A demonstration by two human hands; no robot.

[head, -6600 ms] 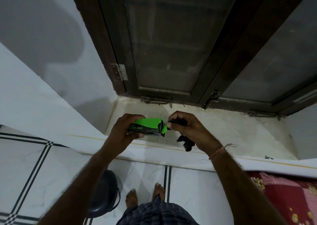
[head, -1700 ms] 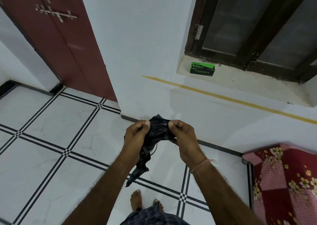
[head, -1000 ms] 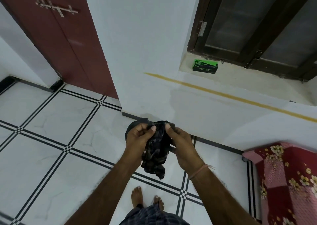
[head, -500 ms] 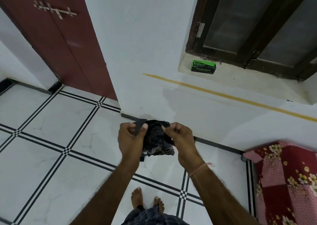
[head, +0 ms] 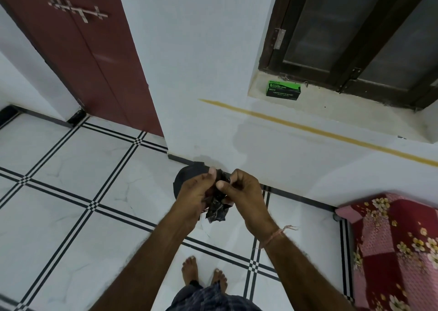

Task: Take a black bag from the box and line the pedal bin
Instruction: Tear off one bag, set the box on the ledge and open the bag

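Observation:
A crumpled black bag (head: 217,208) hangs between my hands at chest height. My left hand (head: 194,192) and my right hand (head: 244,192) both pinch its upper edge with thumbs and fingertips, close together. Behind my left hand the dark round lid of the pedal bin (head: 183,180) shows on the floor against the wall, mostly hidden by my hands. The green and black box (head: 283,90) of garbage bags lies on the window sill, far up to the right.
A white wall with a yellow stripe (head: 308,126) runs ahead. A dark red door (head: 78,49) stands at the left. A red floral mattress (head: 398,251) lies at the right. My bare feet (head: 203,271) stand on white tiles with black lines.
My hands have drawn closer together and bunched the bag into a smaller wad. The bin's lid now shows behind my left hand.

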